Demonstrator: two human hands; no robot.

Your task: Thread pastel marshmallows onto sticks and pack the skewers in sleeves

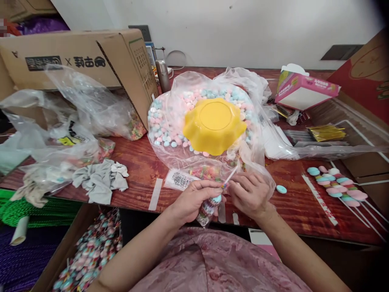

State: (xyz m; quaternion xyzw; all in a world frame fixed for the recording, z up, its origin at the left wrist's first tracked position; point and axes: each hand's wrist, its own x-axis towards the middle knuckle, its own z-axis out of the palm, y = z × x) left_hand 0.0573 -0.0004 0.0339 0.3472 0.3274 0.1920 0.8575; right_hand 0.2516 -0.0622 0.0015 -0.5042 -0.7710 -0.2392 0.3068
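The left hand (194, 198) has its grip closed on the neck of a wrapped candy stick (208, 210), thumb and fingers pressed together where the wrapper narrows. That hold probably keeps the wrapper gathered, with the candies hanging below and the white stick (232, 173) slanting up. This wrapped piece is in the lower middle of the frame, at the front edge of the table (136, 160). The right hand (251, 196) is just beside the neck, its fingers curled in; I cannot tell whether its grip pinches anything, as the fingertips are hidden or too small to read.

The yellow bowl (214, 125) lies on the large bag of candies (165, 125) at the centre, perhaps to keep the plastic from shifting. The gold ties (326, 133), at the right of the frame, seem placed for easy reach.

Counted: one wrapped candy stick in hand, one yellow bowl, one loose blue candy (281, 189) right of the right hand, one pink carton (306, 89) at upper right. The candy skewers (337, 184) at far right number at least three; their overlap hides the exact count.
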